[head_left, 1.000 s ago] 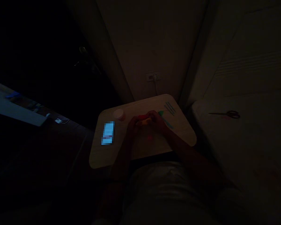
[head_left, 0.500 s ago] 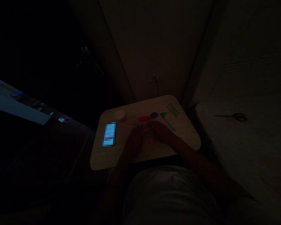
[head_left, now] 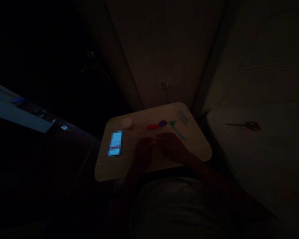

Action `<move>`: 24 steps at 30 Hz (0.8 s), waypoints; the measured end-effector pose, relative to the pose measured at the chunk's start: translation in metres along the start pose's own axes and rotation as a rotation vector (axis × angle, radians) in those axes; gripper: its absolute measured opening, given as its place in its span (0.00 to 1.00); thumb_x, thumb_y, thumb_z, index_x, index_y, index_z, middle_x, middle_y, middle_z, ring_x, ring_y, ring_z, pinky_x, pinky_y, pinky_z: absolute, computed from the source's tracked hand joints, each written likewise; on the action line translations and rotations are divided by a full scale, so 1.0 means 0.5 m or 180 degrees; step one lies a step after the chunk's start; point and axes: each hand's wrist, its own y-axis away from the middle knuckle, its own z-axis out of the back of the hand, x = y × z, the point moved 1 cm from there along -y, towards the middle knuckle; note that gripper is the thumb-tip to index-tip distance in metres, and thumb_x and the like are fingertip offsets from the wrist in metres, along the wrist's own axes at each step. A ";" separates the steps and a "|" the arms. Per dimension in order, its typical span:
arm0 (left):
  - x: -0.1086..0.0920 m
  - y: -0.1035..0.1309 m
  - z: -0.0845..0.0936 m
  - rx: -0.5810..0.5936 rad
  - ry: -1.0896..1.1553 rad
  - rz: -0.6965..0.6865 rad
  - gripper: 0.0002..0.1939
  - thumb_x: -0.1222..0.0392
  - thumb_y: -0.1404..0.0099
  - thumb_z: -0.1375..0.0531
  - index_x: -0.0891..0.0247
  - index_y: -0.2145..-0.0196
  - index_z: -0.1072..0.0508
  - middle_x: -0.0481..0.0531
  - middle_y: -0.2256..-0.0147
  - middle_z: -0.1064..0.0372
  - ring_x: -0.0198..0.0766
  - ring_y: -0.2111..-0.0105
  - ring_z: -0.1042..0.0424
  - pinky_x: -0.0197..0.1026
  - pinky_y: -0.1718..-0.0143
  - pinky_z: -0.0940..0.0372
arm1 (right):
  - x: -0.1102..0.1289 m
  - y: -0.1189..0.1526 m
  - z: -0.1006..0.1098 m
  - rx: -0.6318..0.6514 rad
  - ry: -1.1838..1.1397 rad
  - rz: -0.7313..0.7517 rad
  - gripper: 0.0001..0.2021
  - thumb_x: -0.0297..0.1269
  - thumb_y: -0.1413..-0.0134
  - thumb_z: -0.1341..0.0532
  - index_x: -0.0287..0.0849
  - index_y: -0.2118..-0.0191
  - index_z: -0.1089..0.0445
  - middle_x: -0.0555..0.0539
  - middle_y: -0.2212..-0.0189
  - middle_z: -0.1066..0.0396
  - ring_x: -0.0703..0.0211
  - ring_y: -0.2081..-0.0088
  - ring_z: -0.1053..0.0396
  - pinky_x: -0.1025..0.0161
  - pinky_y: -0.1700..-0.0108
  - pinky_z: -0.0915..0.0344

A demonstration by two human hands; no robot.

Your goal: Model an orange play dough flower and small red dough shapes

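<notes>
Orange lump (head_left: 154, 141): small, soft-looking, probably clay; sits low over the middle of the bench (head_left: 129, 164), between both hands. Left hand (head_left: 145, 150) and right hand (head_left: 172, 147) close on it from either side; fingers seem to pinch it, though the room is too dark to be sure.
Beyond the hands, in a row: red piece (head_left: 153, 126), purple piece (head_left: 162, 123), green tool (head_left: 177, 129), thin sticks (head_left: 182, 117).
Left of them: pale cup (head_left: 127, 122), lit phone (head_left: 115, 143).
Off the bench, to the right: scissors (head_left: 249, 125) on a bed.
Risk: in such poor light the lump could slip unseen, or a wrist could nudge the near pieces.
</notes>
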 end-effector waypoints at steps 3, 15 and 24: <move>-0.002 -0.001 0.012 -0.0062 0.0007 0.0115 0.15 0.67 0.27 0.49 0.63 0.48 0.27 0.60 0.51 0.28 0.48 0.49 0.31 0.54 0.43 0.33 | 0.026 -0.007 0.010 0.0143 0.0118 -0.0176 0.15 0.36 0.38 0.38 0.40 0.47 0.27 0.38 0.49 0.27 0.45 0.49 0.34 0.48 0.44 0.39; -0.002 -0.004 0.024 -0.0103 -0.0200 0.0429 0.14 0.66 0.28 0.48 0.63 0.51 0.26 0.59 0.54 0.28 0.50 0.53 0.31 0.55 0.48 0.35 | 0.030 -0.010 0.006 0.0508 0.0347 -0.0292 0.13 0.36 0.41 0.36 0.39 0.52 0.26 0.39 0.50 0.28 0.45 0.51 0.34 0.50 0.48 0.40; -0.019 0.013 0.017 -0.0169 -0.0089 0.0410 0.16 0.69 0.32 0.48 0.63 0.49 0.29 0.60 0.51 0.29 0.50 0.49 0.31 0.57 0.42 0.34 | -0.063 -0.030 0.038 0.0056 0.0580 -0.1017 0.13 0.33 0.34 0.44 0.39 0.50 0.25 0.35 0.54 0.26 0.43 0.52 0.31 0.52 0.50 0.35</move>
